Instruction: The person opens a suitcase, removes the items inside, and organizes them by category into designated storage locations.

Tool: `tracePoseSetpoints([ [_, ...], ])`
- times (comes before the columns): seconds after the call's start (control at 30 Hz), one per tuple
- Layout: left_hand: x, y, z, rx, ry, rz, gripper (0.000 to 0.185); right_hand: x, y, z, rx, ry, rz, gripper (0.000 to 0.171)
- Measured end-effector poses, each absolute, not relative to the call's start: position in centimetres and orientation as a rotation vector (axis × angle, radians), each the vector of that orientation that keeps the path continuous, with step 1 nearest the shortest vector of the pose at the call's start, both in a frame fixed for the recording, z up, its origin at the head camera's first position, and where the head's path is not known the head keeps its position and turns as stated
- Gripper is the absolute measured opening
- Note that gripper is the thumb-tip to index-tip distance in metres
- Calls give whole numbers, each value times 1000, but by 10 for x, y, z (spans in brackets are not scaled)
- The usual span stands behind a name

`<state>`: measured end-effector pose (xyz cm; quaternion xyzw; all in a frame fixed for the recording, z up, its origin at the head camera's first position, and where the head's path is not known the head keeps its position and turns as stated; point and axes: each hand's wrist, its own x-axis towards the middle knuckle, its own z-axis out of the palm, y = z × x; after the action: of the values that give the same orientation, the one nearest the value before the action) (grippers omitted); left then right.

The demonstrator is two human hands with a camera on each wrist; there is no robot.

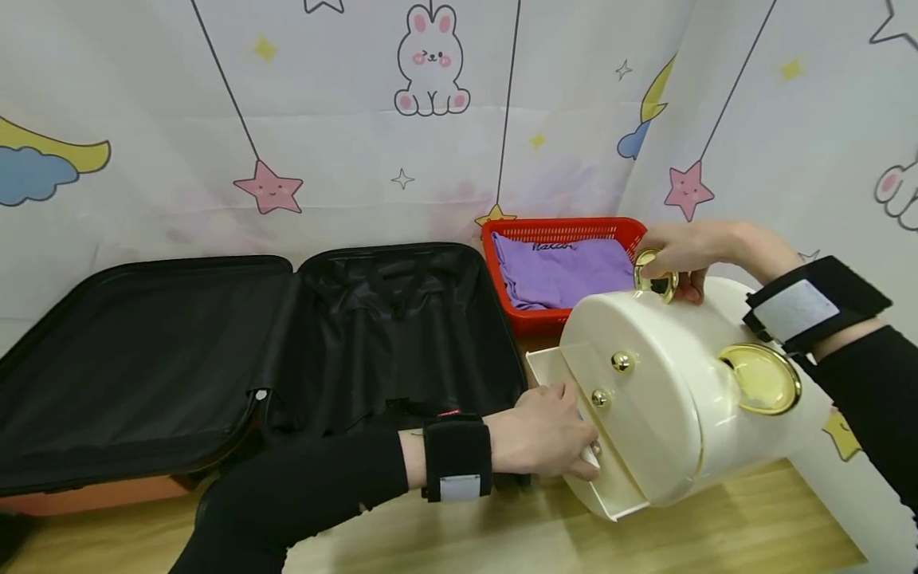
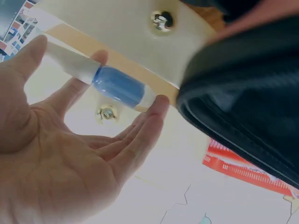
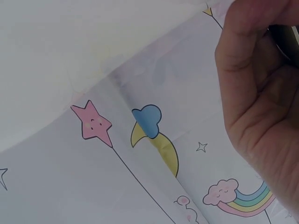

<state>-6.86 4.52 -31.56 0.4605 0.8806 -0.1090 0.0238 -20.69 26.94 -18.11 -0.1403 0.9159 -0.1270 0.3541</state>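
A glossy cream-white barrel-shaped storage box (image 1: pixel 645 399) with gold knobs is tipped over on the wooden surface. Its flat front faces left, and a shallow clear-edged drawer (image 1: pixel 547 367) stands out from it. At that drawer, my left hand (image 1: pixel 545 430) pinches a small bottle (image 2: pixel 119 87) with a blue body and a long white cap, held lengthwise between thumb and fingertips. Up on top, my right hand (image 1: pixel 684 251) grips the box's gold ring handle (image 1: pixel 639 271). The right wrist view shows only part of that hand, with the handle mostly hidden.
An open black suitcase (image 1: pixel 402 319) lies to the left, its right half close beside the drawer. Behind the box stands a red basket (image 1: pixel 527 319) holding folded purple cloth (image 1: pixel 566 271). A printed curtain (image 1: pixel 344 127) hangs at the back and right.
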Motion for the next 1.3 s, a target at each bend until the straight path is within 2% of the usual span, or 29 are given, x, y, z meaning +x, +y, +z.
tracePoseSetpoints([
  [0.13,-69,56,-324,1390,2736,-355,42,-207,271,-180,-356,2372,-327,11],
  [0.4,-77,68,-340,1169,2646,-417,44,-208,269,-182,-358,2373,-334,11],
  [0.57,-79,68,-343,1136,2597,-421,44,-210,270,-183,-369,2370,-317,13],
  [0.77,-75,58,-341,1256,2634,-353,46,-210,271,-183,-363,2370,-295,14],
  [1.07,-57,33,-335,1698,2884,-287,22,-208,269,-180,-361,2354,-326,12],
  [1.13,-53,30,-332,1710,2889,-248,18,-208,269,-180,-359,2356,-327,11],
  [1.3,-51,26,-333,1568,2833,-190,23,-208,269,-181,-361,2355,-320,12],
])
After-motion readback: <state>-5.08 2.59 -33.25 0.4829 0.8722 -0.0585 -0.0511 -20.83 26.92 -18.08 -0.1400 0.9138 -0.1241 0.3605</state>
